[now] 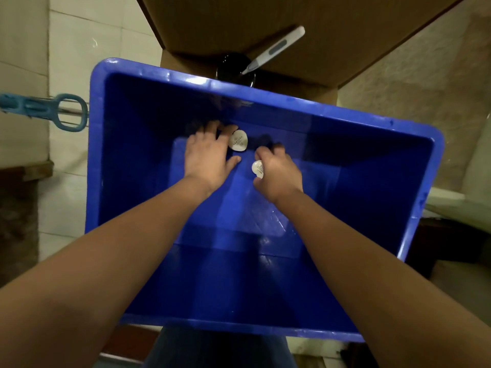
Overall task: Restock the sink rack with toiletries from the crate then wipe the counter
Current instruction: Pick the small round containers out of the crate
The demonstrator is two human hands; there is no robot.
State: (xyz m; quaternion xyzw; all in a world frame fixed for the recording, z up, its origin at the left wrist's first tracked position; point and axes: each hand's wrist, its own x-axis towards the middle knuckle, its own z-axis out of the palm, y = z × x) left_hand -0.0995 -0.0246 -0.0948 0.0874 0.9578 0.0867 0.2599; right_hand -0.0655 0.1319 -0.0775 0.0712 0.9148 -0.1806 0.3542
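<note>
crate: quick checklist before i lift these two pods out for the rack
1. Grip of right hand on lower pod: ok.
2. Grip of left hand on upper pod: cannot tell, fingers spread beside it.
3. Nothing else left in crate: cannot tell, hands cover part of its floor.
4. Way up out of crate open: ok.
5. The sink rack in sight: not ok, out of frame.

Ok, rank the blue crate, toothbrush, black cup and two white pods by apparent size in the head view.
Blue crate.
Toothbrush, by length; black cup close, partly behind the crate's rim.
Pods last, unranked: the right hand covers part of the held pod; the free pod shows nearly whole.
</note>
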